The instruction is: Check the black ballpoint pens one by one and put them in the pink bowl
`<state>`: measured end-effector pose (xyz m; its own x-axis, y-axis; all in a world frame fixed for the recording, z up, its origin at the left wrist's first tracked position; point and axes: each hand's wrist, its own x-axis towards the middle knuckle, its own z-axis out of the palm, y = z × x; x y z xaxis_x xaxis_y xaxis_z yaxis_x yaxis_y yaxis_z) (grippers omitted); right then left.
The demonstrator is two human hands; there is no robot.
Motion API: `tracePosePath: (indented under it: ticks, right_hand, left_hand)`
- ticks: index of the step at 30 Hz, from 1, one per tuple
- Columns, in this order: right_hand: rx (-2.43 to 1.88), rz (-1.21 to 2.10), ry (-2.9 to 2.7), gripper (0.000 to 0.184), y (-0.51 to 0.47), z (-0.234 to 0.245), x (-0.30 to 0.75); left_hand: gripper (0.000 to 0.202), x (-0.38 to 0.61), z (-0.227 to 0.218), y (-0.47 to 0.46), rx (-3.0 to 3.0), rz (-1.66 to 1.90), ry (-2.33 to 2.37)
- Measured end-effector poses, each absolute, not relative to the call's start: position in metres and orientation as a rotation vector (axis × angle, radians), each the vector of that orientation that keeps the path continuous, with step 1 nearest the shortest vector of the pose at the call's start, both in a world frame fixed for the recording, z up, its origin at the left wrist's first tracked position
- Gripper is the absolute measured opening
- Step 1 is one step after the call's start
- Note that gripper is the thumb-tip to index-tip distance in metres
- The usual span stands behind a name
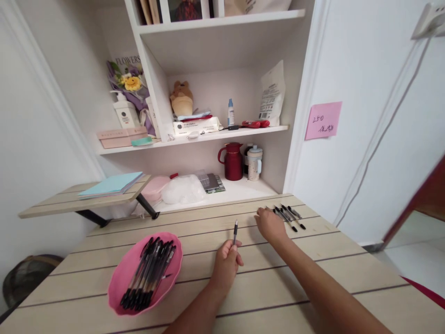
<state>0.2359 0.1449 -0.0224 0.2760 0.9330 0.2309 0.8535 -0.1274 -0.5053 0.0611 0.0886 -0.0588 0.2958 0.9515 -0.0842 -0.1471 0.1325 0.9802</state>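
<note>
My left hand [227,262] is closed around a pen [235,229], which points up with its tip bare and no cap on it. To the right, my right hand [271,225] is low over the table, fingers curled downward beside a small group of black pens [288,215]. What those fingers pinch, if anything, is hidden by the hand. A pink scalloped bowl [116,290] stands at the left, holding a heap of capped black pens [149,273].
The slatted wooden table [257,297] meets white shelves [222,139] at the back. A small raised shelf [52,199] with blue paper [111,184] overhangs its left side. A red jug [233,162] and a cup [254,164] stand behind. A pink note [323,120] is on the wall.
</note>
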Motion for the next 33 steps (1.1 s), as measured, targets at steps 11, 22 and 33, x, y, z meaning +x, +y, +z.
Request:
tracePosePath:
  ticks: [11,22,33]
  right_hand:
    - [-2.247,0.052,-1.774,0.030,0.154,-0.038,0.228]
    - [-1.811,0.609,-1.534,0.006,0.142,-0.040,0.217]
    - [-0.997,1.171,-1.000,0.032,0.132,-0.010,0.219]
  left_hand:
    - [0.035,0.061,-0.067,0.093,1.143,0.988,0.913]
    - [0.032,0.061,-0.068,0.092,1.180,0.972,0.917]
    - [0.029,0.063,-0.074,0.094,1.274,0.974,0.923]
